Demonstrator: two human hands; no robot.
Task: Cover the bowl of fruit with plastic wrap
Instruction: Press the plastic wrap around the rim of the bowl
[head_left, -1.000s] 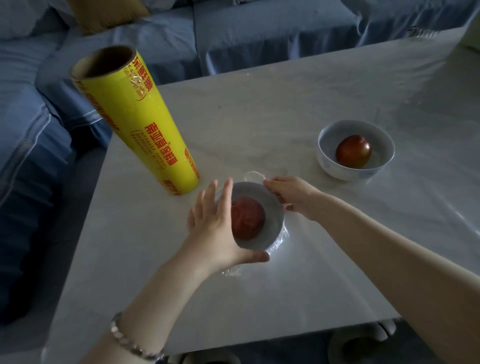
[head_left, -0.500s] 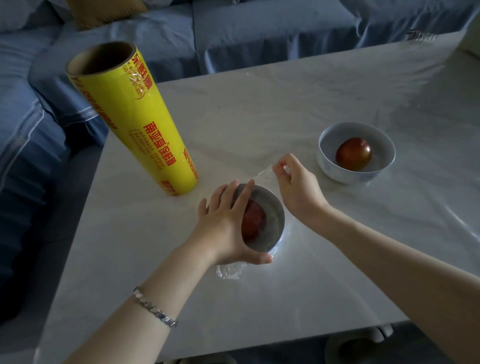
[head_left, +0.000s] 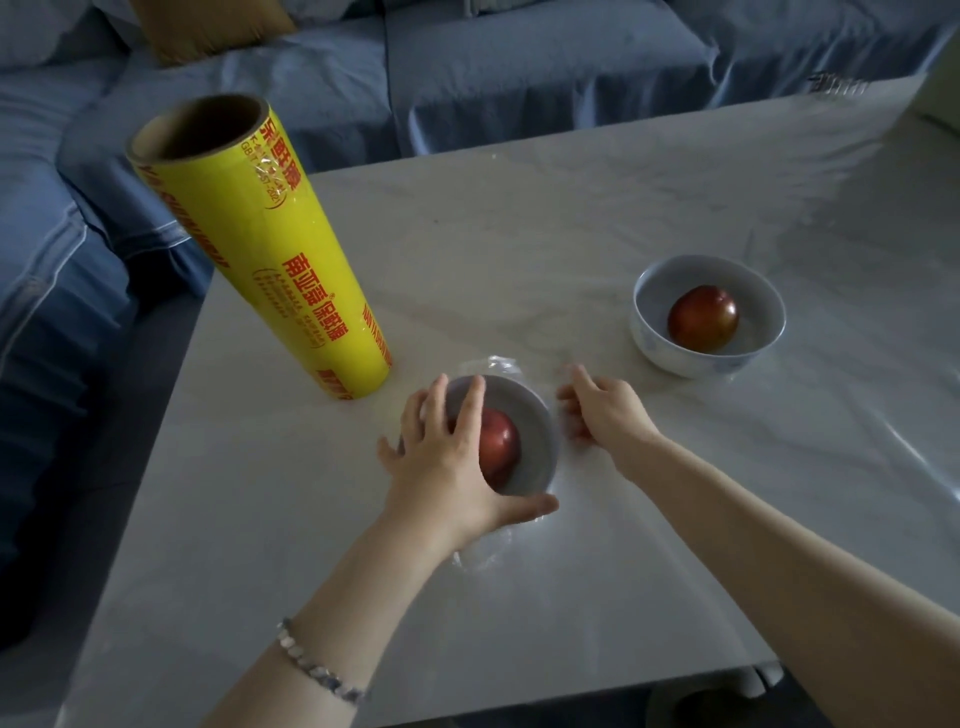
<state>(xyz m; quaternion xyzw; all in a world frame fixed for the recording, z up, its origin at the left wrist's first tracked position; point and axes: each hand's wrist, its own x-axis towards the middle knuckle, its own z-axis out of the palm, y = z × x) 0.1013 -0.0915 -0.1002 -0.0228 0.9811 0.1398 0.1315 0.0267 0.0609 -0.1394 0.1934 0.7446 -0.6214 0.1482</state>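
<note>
A small grey bowl (head_left: 537, 441) with a red fruit (head_left: 501, 449) stands near the table's front, with clear plastic wrap (head_left: 501, 366) stretched over it. The film bunches at the bowl's far and near sides. My left hand (head_left: 447, 467) lies spread over the bowl's left half, fingers straight on the film, thumb along the near rim. My right hand (head_left: 605, 415) is low beside the bowl's right side, its fingers curled down on the film there. A second white bowl (head_left: 649, 291) holding a red fruit (head_left: 702, 319) sits uncovered to the right.
A tall yellow roll of plastic wrap (head_left: 270, 260) stands upright just left of and behind the covered bowl. The pale marble table (head_left: 519, 234) carries a clear protective sheet. A blue sofa (head_left: 519, 78) with an ochre cushion (head_left: 208, 26) runs behind and to the left.
My right hand, which had lifted a pinched edge of film above the bowl's far rim, has dropped to the bowl's right side. My left hand slid further over the bowl's top.
</note>
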